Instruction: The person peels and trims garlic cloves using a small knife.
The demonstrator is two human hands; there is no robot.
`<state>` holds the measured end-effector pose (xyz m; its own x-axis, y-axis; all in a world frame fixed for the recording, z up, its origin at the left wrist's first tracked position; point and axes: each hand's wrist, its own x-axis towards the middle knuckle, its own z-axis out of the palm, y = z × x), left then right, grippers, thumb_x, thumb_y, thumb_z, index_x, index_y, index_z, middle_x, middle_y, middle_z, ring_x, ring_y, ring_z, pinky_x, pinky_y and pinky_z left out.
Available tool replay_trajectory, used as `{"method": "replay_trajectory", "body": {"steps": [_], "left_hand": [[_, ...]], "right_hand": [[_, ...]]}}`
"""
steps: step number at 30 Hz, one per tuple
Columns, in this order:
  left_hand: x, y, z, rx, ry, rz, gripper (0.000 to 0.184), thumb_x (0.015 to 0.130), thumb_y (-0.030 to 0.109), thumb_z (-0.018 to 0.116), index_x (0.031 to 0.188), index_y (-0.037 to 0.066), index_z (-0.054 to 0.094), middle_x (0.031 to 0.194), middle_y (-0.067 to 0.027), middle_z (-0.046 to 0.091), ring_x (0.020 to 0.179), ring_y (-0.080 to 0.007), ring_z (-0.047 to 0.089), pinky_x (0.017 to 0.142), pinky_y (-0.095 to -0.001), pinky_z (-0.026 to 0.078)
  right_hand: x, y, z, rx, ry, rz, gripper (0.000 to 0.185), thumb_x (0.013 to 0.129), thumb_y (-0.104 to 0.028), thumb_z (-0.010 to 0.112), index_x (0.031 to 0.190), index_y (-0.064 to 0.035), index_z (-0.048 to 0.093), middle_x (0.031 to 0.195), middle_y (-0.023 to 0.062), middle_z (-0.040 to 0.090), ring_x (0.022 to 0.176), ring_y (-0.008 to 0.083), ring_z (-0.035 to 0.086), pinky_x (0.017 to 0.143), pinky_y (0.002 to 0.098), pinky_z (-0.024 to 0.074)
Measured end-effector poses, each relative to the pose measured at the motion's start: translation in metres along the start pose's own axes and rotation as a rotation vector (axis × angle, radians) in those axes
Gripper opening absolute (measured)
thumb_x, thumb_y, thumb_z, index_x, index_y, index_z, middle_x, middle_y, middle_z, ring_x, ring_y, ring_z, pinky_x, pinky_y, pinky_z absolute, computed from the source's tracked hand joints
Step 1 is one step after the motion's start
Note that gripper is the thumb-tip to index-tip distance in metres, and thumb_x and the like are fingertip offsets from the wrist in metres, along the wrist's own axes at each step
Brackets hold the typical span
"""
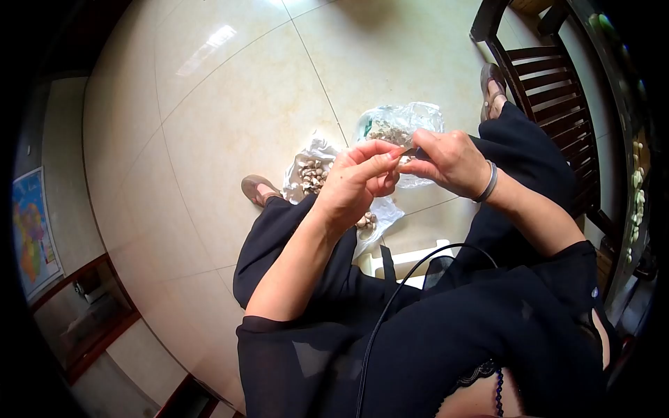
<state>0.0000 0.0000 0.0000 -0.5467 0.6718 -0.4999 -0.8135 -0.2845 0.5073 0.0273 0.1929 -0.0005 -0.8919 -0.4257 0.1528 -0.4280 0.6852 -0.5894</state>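
My left hand (359, 180) is raised over the floor, its fingers pinched round something small that I cannot make out. My right hand (448, 161), with a silver bracelet on the wrist, grips a small dark blade (410, 151) whose tip touches the left fingertips. Below my left hand a white plastic bag (320, 148) lies spread on the floor with several brown mushrooms (311, 175) on it. Behind my right hand a clear plastic bag (423, 117) holds small brownish pieces (388, 134).
A white stool (444, 245) shows between my knees, with a black cable (382, 317) curving past it. To the right stands a dark slatted wooden chair (550, 87). A colourful map (35, 226) is at the far left. My feet rest on the tiled floor (209, 132).
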Motion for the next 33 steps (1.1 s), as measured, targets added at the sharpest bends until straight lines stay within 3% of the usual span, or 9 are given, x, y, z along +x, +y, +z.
{"method": "replay_trajectory", "body": {"steps": [9, 11, 23, 25, 26, 27, 30, 31, 33], "left_hand": [[-0.002, 0.0, 0.001, -0.05, -0.011, -0.031, 0.014, 0.083, 0.006, 0.055, 0.094, -0.001, 0.055, 0.079, -0.0064, 0.057, 0.065, -0.0098, 0.052, 0.055, -0.0199, 0.041], [-0.002, 0.002, 0.005, -0.036, 0.046, -0.032, 0.012, 0.08, 0.007, 0.06, 0.089, -0.001, 0.058, 0.073, -0.0044, 0.056, 0.063, -0.0093, 0.051, 0.055, -0.019, 0.042], [-0.002, 0.004, 0.008, 0.009, 0.04, 0.021, 0.013, 0.08, 0.004, 0.057, 0.091, -0.001, 0.056, 0.078, -0.0075, 0.057, 0.063, -0.0118, 0.051, 0.055, -0.0199, 0.04], [0.002, 0.0, 0.003, 0.052, 0.02, 0.068, 0.013, 0.08, 0.003, 0.056, 0.092, 0.0, 0.054, 0.075, -0.0064, 0.055, 0.06, -0.0098, 0.049, 0.052, -0.019, 0.038], [-0.001, -0.005, -0.001, 0.091, 0.049, 0.086, 0.012, 0.08, 0.005, 0.056, 0.091, 0.0, 0.054, 0.074, -0.0056, 0.055, 0.059, -0.0085, 0.048, 0.05, -0.0181, 0.037], [-0.002, -0.001, 0.001, 0.093, 0.097, 0.032, 0.013, 0.08, 0.007, 0.057, 0.09, -0.001, 0.055, 0.075, -0.0064, 0.055, 0.061, -0.0099, 0.049, 0.053, -0.0203, 0.038], [-0.002, 0.001, -0.001, 0.092, 0.122, 0.038, 0.014, 0.079, 0.005, 0.057, 0.091, -0.002, 0.055, 0.072, -0.0072, 0.055, 0.056, -0.0099, 0.048, 0.049, -0.0197, 0.037], [-0.002, 0.007, 0.007, 0.095, 0.145, 0.007, 0.013, 0.079, 0.004, 0.056, 0.09, -0.003, 0.054, 0.071, -0.008, 0.056, 0.056, -0.0111, 0.049, 0.049, -0.0206, 0.039], [-0.002, 0.009, 0.015, 0.074, 0.136, -0.007, 0.011, 0.079, 0.003, 0.056, 0.088, -0.003, 0.054, 0.072, -0.0093, 0.057, 0.057, -0.0125, 0.051, 0.05, -0.0214, 0.041]], "right_hand": [[-0.002, 0.0, 0.003, 0.138, -0.056, 0.008, 0.038, 0.084, -0.04, 0.049, 0.074, -0.003, 0.046, 0.056, 0.0165, 0.053, 0.054, 0.0326, 0.056, 0.048, 0.037, 0.044], [-0.001, -0.001, 0.001, 0.149, -0.099, 0.04, 0.038, 0.084, -0.039, 0.049, 0.074, -0.0024, 0.046, 0.057, 0.0172, 0.053, 0.055, 0.034, 0.055, 0.049, 0.0384, 0.044], [0.0, 0.0, 0.007, 0.328, -0.056, 0.054, 0.035, 0.086, -0.033, 0.05, 0.073, -0.0004, 0.046, 0.06, 0.02, 0.052, 0.058, 0.0368, 0.055, 0.05, 0.04, 0.0436], [-0.002, 0.008, 0.018, 0.125, 0.001, -0.04, 0.027, 0.084, -0.029, 0.052, 0.079, -0.002, 0.051, 0.066, 0.0184, 0.054, 0.058, 0.0346, 0.055, 0.05, 0.0381, 0.0452], [-0.002, 0.0, 0.018, 0.192, 0.023, -0.026, 0.026, 0.084, -0.031, 0.051, 0.083, -0.0052, 0.055, 0.068, 0.0153, 0.055, 0.058, 0.032, 0.057, 0.051, 0.0364, 0.0468], [-0.005, 0.009, 0.033, 0.067, 0.02, -0.001, 0.027, 0.084, -0.033, 0.05, 0.083, -0.0078, 0.057, 0.069, 0.0124, 0.054, 0.058, 0.0299, 0.058, 0.051, 0.0356, 0.0478], [-0.004, 0.002, 0.024, 0.145, 0.059, 0.079, 0.034, 0.084, -0.04, 0.049, 0.076, -0.0062, 0.051, 0.061, 0.0149, 0.056, 0.057, 0.0332, 0.058, 0.05, 0.0403, 0.0469], [-0.004, 0.005, 0.02, 0.163, 0.058, 0.031, 0.031, 0.083, -0.036, 0.052, 0.077, -0.0059, 0.046, 0.059, 0.0157, 0.052, 0.054, 0.0347, 0.055, 0.047, 0.0407, 0.0441], [-0.006, 0.0, 0.01, 0.149, 0.067, 0.021, 0.037, 0.086, -0.04, 0.047, 0.073, -0.0047, 0.044, 0.055, 0.0156, 0.051, 0.051, 0.035, 0.054, 0.047, 0.0407, 0.044]]}}
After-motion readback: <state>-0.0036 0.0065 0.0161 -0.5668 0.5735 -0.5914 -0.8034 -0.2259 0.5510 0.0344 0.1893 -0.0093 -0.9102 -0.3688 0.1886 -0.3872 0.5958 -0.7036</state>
